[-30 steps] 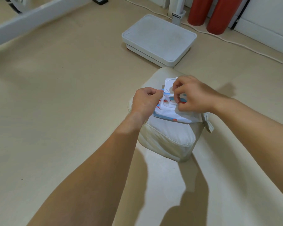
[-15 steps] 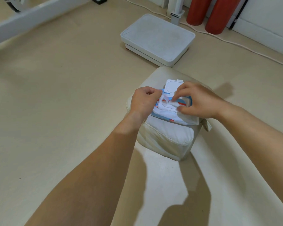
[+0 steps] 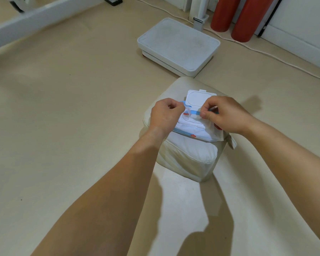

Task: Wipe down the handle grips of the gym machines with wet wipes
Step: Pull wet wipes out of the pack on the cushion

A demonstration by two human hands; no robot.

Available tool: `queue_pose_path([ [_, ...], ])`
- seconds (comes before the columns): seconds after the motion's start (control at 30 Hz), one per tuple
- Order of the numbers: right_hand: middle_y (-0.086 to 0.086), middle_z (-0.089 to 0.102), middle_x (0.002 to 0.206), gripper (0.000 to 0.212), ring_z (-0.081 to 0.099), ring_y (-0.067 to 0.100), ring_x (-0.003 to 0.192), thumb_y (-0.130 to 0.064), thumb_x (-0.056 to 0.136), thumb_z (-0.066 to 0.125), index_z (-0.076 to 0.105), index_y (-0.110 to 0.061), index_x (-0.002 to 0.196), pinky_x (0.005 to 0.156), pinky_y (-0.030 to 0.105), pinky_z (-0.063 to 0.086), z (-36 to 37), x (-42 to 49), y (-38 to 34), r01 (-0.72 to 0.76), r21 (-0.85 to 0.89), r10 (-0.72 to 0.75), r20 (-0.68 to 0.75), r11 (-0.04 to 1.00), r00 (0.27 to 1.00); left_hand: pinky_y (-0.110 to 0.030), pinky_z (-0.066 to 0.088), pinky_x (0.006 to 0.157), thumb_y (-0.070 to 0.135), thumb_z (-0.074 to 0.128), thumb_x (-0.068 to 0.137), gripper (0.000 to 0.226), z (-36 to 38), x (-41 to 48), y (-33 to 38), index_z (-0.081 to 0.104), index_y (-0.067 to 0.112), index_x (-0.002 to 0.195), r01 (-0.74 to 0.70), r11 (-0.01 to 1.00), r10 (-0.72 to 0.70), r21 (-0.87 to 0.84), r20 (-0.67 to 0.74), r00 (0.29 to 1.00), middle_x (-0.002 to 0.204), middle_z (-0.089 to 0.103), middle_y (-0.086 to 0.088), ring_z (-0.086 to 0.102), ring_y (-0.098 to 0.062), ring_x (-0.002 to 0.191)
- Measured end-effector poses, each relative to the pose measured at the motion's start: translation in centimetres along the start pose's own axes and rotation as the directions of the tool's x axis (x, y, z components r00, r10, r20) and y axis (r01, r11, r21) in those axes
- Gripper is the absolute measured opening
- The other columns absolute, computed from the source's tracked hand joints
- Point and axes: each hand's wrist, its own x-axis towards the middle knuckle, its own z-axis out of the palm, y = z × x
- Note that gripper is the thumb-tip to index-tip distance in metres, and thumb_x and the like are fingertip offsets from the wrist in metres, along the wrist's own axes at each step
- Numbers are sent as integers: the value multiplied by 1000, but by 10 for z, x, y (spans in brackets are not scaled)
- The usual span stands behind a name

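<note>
On a cream cushion set low over a beige floor, a pack of wet wipes lies flat. Its white flip lid is open and stands back on the far side. A person works at the pack with both bare hands. The left hand, fingers curled, grips the pack's left end. A strip of clear film stands up just beside its fingers, though whether they hold that film cannot be told. The right hand comes in from the other side, with thumb and fingertips pinched together over the blue band at the pack's opening. What lies between them is too small to make out.

Both forearms reach in from the bottom edge, casting shadows on a long cream pad that meets the cushion. A small cloth tag hangs at the cushion's right corner. Beyond the cushion, on the floor, sits a low white platform with rounded corners, near the cushion but apart from it. Behind that stand a white post and two red cylinders by the wall. A white cable trails across the floor to the right. A white frame bar crosses the upper left corner.
</note>
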Motion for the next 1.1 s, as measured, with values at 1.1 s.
queue_pose_path([
  [1.1,9,74,91,18,71,26,91,-7,86,69,68,-22,96,95,42,52,0,-2,9,-206,645,289,-25,736,957,-36,53,82,19,59,87,18,6,-12,19,66,34,93,-447,798,421,404,157,893,110,61,12,62,-14,96],
])
